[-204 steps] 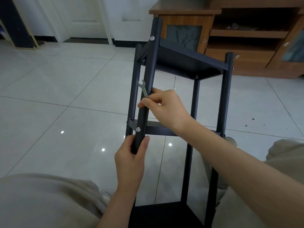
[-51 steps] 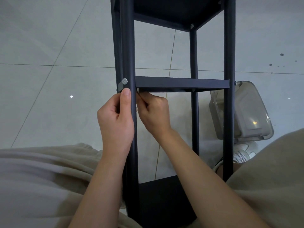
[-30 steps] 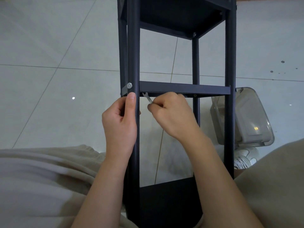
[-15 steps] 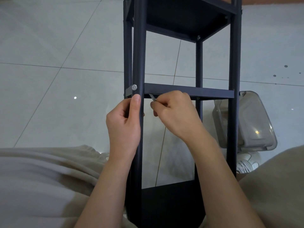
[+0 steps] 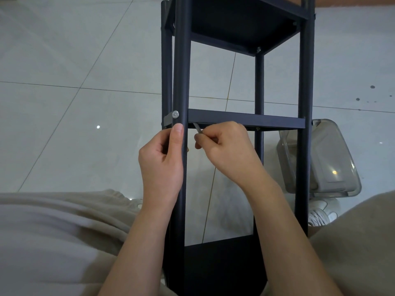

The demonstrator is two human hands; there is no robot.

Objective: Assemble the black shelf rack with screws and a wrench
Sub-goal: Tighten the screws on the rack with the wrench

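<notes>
The black shelf rack (image 5: 245, 119) stands upright between my knees, with a middle shelf, an upper shelf and a bottom panel. My left hand (image 5: 162, 161) grips the near left post (image 5: 181, 67) just under a silver screw head (image 5: 175, 114). My right hand (image 5: 226, 150) is closed on a small flat wrench (image 5: 197, 128). The wrench tip reaches up under the middle shelf's front left corner, where its head is hidden.
A clear grey plastic box (image 5: 322, 159) lies on the tiled floor to the right of the rack, with a white shoe (image 5: 320, 212) below it. My beige trouser legs fill the lower left and lower right. Pale tiles stretch to the left.
My right hand has shifted slightly, turning the wrench under the shelf corner. The view has drifted, so the rack sits a little further right. My left hand stays on the post.
</notes>
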